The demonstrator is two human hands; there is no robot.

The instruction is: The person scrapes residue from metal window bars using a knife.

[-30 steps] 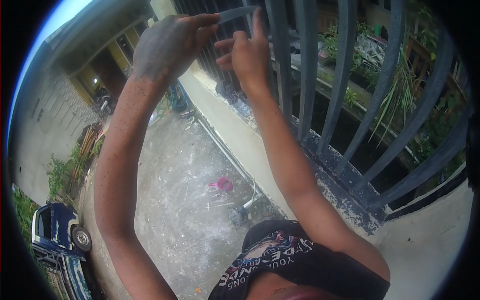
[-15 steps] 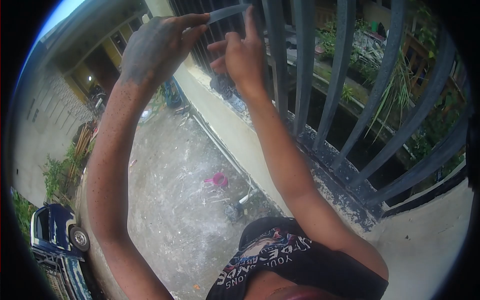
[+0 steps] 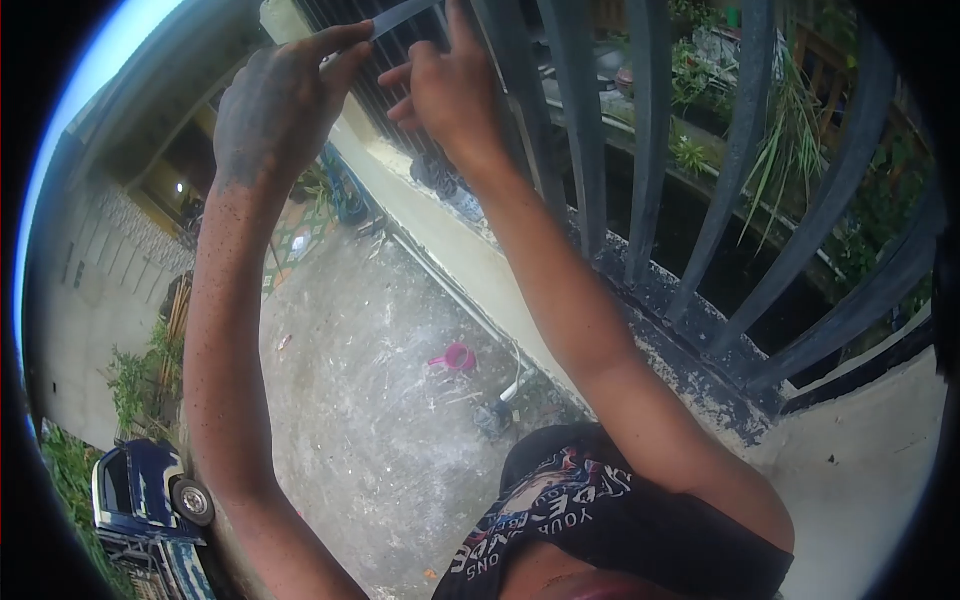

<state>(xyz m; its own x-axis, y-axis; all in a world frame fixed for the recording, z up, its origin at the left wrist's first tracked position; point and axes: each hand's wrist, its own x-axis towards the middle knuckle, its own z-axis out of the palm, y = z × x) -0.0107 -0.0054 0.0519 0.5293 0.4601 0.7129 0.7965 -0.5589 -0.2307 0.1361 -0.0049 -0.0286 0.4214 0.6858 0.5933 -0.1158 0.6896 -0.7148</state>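
My left hand (image 3: 275,115), its back coated grey, is raised at the top of the view. Its thumb and fingers pinch one end of a thin, pale grey strip (image 3: 405,17), whose material I cannot make out. The strip runs toward the bars, and its far end lies against the index finger of my right hand (image 3: 455,100). That finger points upward, with its tip cut off by the frame edge. The other right fingers are half bent and spread apart. Both hands are beside the dark metal bars (image 3: 575,120).
The bars stand on a low cream wall (image 3: 440,230), with plants (image 3: 690,155) behind them. On the concrete floor (image 3: 350,400) below lie a pink dipper (image 3: 458,357) and a white pipe end (image 3: 515,387). A dark blue truck (image 3: 145,490) is at lower left.
The view has tilted, so both hands and the strip sit further left and slightly higher in the frame. The left hand's pinch on the strip is unchanged.
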